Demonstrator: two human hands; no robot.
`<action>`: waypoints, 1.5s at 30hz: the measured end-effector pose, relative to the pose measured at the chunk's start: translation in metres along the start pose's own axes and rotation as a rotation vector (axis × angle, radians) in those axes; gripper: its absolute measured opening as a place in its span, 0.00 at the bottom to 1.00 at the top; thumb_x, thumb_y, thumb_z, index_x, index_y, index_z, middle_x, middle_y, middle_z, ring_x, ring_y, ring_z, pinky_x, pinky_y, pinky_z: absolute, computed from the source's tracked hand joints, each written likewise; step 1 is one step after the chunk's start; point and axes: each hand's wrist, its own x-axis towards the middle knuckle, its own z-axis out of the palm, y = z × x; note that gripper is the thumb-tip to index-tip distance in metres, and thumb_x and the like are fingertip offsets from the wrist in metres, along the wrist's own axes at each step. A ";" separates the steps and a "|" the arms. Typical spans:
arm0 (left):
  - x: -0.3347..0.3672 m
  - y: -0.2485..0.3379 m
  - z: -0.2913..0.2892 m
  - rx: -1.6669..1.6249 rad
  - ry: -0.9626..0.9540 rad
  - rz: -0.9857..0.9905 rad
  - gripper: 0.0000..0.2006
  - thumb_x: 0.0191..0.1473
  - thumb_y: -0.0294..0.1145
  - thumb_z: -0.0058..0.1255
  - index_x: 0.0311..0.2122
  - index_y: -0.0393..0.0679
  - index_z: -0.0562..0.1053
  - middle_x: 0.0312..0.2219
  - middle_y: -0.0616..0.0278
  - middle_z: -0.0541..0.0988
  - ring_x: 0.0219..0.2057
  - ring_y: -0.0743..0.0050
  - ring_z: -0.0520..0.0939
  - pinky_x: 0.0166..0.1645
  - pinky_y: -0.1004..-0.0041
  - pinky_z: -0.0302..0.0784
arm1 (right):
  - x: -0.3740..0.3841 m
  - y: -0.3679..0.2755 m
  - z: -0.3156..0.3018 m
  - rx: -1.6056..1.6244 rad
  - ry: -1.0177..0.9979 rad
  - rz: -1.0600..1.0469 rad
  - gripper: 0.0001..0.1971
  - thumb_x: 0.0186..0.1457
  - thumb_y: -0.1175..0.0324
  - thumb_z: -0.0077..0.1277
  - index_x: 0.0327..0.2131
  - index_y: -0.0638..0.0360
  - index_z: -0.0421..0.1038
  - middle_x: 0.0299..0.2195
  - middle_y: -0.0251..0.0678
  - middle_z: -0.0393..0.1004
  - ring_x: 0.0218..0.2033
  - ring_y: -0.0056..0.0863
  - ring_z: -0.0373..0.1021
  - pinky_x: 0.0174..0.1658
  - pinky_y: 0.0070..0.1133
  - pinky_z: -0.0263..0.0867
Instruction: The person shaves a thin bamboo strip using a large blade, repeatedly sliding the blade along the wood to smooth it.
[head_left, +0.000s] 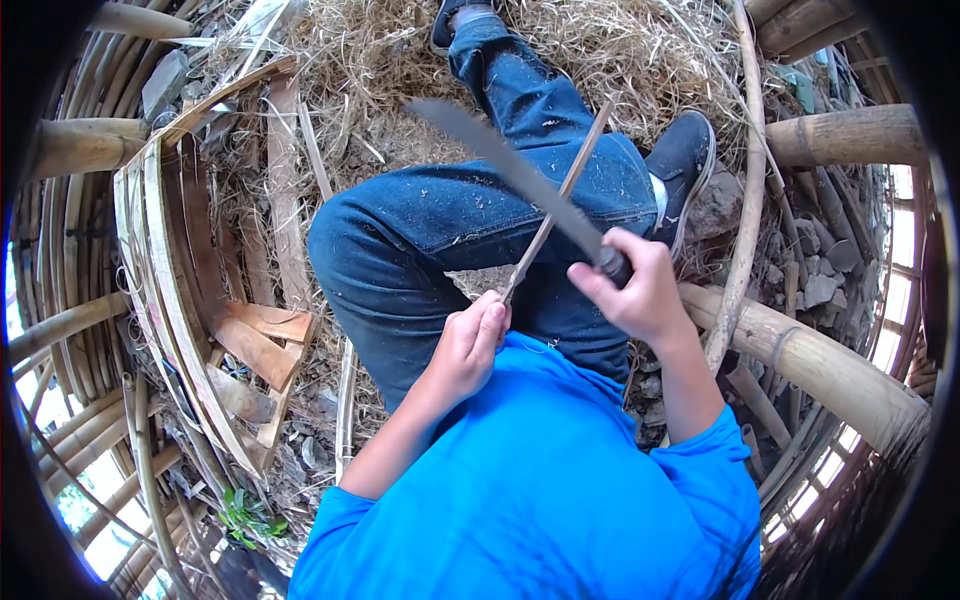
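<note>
My left hand (472, 343) is closed around the lower end of a thin wooden strip (548, 222). The strip slants up and to the right over my jeans (420, 225), its far tip near my raised knee area. My right hand (640, 285) grips the dark handle of a long machete (510, 165). The blade points up and left, slightly blurred, and crosses in front of the strip about midway. Whether blade and strip touch, I cannot tell.
To my left stands a wooden crate (160, 290) with scrap boards inside. Dry shavings (640, 60) cover the ground ahead. Thick bamboo poles (800, 350) run along my right side, beside a thin upright pole (752, 130) and broken stones (822, 290). Slatted bamboo walls surround me.
</note>
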 end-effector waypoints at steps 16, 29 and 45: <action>-0.003 0.015 -0.010 -0.021 -0.039 0.028 0.18 0.65 0.36 0.33 0.31 0.36 0.73 0.11 0.70 0.63 0.14 0.87 0.62 0.20 0.79 0.57 | -0.009 -0.009 0.008 -0.157 0.059 -0.434 0.18 0.47 0.60 0.59 0.33 0.68 0.72 0.30 0.46 0.76 0.29 0.41 0.75 0.30 0.27 0.71; -0.007 0.021 0.001 0.196 0.039 0.096 0.14 0.61 0.29 0.39 0.23 0.38 0.68 0.10 0.61 0.62 0.11 0.75 0.66 0.19 0.72 0.60 | -0.002 -0.007 -0.008 -0.482 0.045 -0.486 0.17 0.49 0.55 0.55 0.31 0.61 0.70 0.21 0.37 0.71 0.21 0.36 0.71 0.22 0.28 0.66; -0.013 0.022 -0.007 0.163 0.068 0.044 0.15 0.61 0.30 0.40 0.22 0.38 0.67 0.12 0.61 0.65 0.13 0.77 0.66 0.20 0.73 0.61 | 0.027 0.011 -0.045 -0.641 0.233 -0.494 0.16 0.51 0.59 0.55 0.33 0.64 0.71 0.25 0.45 0.73 0.25 0.41 0.73 0.26 0.29 0.67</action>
